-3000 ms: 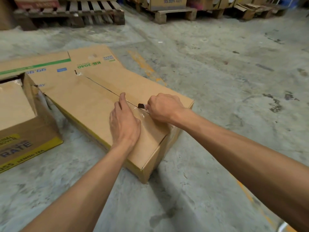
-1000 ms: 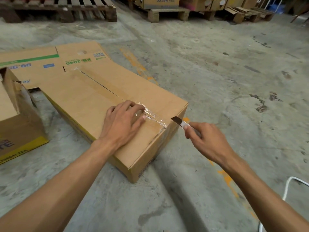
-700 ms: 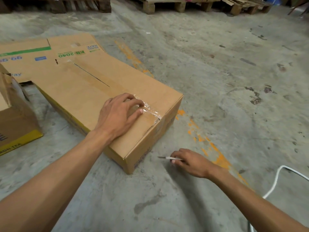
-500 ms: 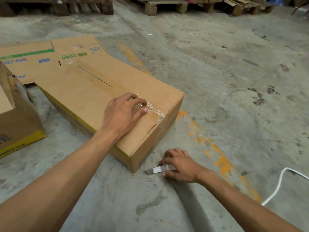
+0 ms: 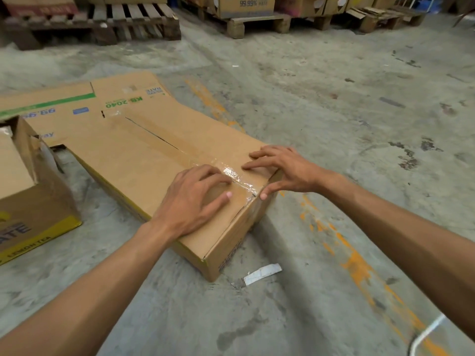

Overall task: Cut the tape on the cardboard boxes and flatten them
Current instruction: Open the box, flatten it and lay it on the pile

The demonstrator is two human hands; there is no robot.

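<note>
The cardboard box (image 5: pixel 164 160) is lying on the concrete floor (image 5: pixel 334 124). The left hand (image 5: pixel 191 201) and right hand (image 5: pixel 284 169) are both pressing its top beside the tape (image 5: pixel 235 176), fingers spread, gripping nothing. The knife (image 5: pixel 259 274) is lying just beside the box's near corner. Judgement: the cut appears complete; next, prise the flaps apart.

My left hand (image 5: pixel 195 201): palm down, fingers loosely bent and spread, tips pointing to 2 o'clock, thumb stretched toward 3 o'clock.
My right hand (image 5: pixel 288 170): palm down, fingers straight and fanned toward 9 o'clock, thumb angled to 7 o'clock.
My left forearm: bare, rising from 7 o'clock.
My right forearm: bare, entering from 4 o'clock.
Gap: fingertips near, not touching.
</note>
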